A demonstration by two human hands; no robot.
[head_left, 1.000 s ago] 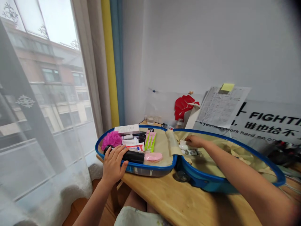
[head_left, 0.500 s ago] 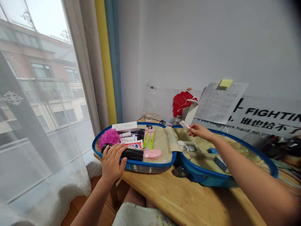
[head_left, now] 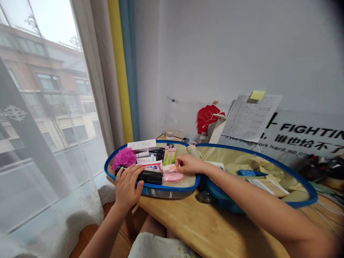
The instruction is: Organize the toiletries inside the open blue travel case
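An open blue suitcase (head_left: 172, 190) lies on a wooden table (head_left: 204, 229). My left hand (head_left: 127, 186) rests with its fingers spread on the near rim of the left half, touching a black bottle (head_left: 150, 176). My right hand (head_left: 188, 164) reaches into that half and pinches a small white box with orange print (head_left: 169, 167), held just above a pink oval case (head_left: 173, 176). Around them sit a pink bath pouf (head_left: 124, 158), a long white box (head_left: 142, 145) and green-and-pink tubes (head_left: 169, 155).
The right half of the suitcase (head_left: 295, 186) holds beige lining, a blue item (head_left: 248, 173) and a wooden comb-like piece (head_left: 271, 186). Papers and a lettered sign (head_left: 309, 138) lean on the wall. A curtained window (head_left: 48, 118) fills the left.
My right hand lifted a small white box out of the right half, carried it leftward and lowered it into the left half. My left hand stayed on the rim.
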